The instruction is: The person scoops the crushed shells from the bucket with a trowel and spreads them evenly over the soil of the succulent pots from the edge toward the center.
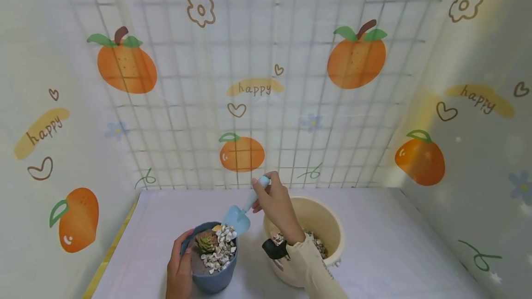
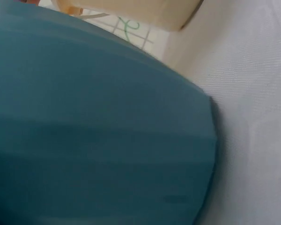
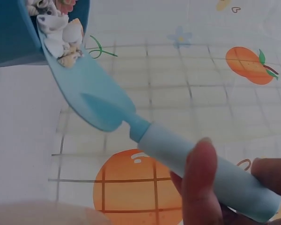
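Note:
My right hand (image 1: 274,202) grips the handle of a light-blue toy shovel (image 1: 236,219). The blade slopes down to the rim of a blue-grey pot (image 1: 214,283), and several small shells (image 3: 65,40) lie at its tip in the right wrist view. Around the left side of that pot my left hand (image 1: 180,262) is wrapped, thumb near the rim. Inside grow a green-brown succulent (image 1: 205,242) and, over the right part of the brown soil (image 1: 197,264), a layer of white shells (image 1: 218,257). The pot's wall (image 2: 98,112) fills most of the left wrist view.
To the right of the pot stands a larger cream bucket (image 1: 338,239) with shells and gravel (image 1: 317,243) at its bottom, partly behind my right forearm. Both stand on a white-covered table (image 1: 386,243). A printed curtain (image 1: 291,119) over a wire grid closes off the back.

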The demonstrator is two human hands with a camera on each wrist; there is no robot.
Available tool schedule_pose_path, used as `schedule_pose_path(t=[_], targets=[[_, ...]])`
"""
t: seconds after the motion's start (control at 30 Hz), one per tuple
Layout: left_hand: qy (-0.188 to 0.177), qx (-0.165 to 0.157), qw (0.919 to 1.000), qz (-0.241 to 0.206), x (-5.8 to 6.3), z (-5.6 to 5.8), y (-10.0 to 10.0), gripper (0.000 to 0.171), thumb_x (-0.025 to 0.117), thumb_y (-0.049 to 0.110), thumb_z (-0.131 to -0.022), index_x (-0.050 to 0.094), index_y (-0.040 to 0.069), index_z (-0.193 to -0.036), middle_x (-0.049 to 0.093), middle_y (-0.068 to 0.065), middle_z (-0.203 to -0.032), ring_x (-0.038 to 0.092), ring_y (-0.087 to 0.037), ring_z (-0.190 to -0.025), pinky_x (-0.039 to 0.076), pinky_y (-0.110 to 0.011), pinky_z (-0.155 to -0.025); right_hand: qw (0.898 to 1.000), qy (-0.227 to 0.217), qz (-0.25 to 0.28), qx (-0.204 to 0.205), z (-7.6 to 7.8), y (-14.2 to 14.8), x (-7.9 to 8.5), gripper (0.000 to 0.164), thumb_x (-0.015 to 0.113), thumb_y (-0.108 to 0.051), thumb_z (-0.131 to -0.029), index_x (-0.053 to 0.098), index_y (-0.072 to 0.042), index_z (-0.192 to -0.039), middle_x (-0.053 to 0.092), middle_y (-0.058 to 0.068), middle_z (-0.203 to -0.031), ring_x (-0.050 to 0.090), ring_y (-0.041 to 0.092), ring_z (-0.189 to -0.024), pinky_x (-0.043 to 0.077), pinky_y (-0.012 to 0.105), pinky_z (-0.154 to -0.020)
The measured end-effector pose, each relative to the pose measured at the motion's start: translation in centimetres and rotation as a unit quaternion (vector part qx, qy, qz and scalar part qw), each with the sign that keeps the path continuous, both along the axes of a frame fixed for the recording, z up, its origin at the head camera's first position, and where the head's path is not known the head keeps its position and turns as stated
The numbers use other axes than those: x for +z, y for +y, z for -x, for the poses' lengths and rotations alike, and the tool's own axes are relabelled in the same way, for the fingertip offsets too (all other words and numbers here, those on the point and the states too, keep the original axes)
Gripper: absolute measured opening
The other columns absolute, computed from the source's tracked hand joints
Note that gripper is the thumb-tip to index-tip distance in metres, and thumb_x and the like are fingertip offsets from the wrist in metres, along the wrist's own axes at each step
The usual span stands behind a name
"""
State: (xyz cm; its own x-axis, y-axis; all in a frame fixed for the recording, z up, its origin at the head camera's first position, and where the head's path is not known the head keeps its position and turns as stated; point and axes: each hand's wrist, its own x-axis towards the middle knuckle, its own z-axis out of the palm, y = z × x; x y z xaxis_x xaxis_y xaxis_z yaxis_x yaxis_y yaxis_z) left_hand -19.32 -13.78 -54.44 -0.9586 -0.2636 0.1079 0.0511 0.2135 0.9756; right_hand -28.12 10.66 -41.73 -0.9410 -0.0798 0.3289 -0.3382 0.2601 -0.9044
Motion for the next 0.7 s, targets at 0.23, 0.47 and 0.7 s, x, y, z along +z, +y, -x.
schedule_pose_path(t=[0.23, 0.47, 0.7], targets=[[0.004, -0.015, 0.9999, -0.001, -0.1, 0.2, -0.4, 0.043, 0.033, 0.008, -0.111, 0.048, 0.016, -0.151, 0.06, -0.018, -0.105, 0.035, -0.019, -0.05, 0.042, -0.034, -0.053, 1.0, 0.002, 0.006, 0.019, -0.1, -0.1, 0.0, 0.029, 0.062, -0.033, -0.108, 0.05, -0.01, -0.121, 0.07, 0.012, -0.072, 0.07, 0.026, -0.058, 0.062, 0.04, -0.06], [0.022, -0.028, 0.9993, 0.009, -0.5, 0.4, -0.9, 0.043, 0.034, 0.006, -0.111, 0.049, 0.014, -0.151, 0.051, -0.013, -0.149, 0.046, -0.022, -0.07, 0.042, -0.035, -0.073, 0.999, 0.009, 0.012, 0.038, -0.3, -0.2, 0.1, 0.028, 0.062, -0.032, -0.108, 0.049, -0.011, -0.121, 0.071, 0.014, -0.076, 0.071, 0.027, -0.061, 0.062, 0.04, -0.062], [0.028, -0.045, 0.9986, 0.006, -0.5, 0.7, -1.2, 0.043, 0.034, 0.006, -0.111, 0.05, 0.017, -0.15, 0.049, -0.011, -0.153, 0.054, -0.022, -0.088, 0.043, -0.032, -0.08, 0.999, 0.017, 0.015, 0.047, -0.3, -0.3, 0.2, 0.029, 0.062, -0.032, -0.108, 0.049, -0.01, -0.122, 0.071, 0.015, -0.078, 0.072, 0.027, -0.063, 0.062, 0.038, -0.062]])
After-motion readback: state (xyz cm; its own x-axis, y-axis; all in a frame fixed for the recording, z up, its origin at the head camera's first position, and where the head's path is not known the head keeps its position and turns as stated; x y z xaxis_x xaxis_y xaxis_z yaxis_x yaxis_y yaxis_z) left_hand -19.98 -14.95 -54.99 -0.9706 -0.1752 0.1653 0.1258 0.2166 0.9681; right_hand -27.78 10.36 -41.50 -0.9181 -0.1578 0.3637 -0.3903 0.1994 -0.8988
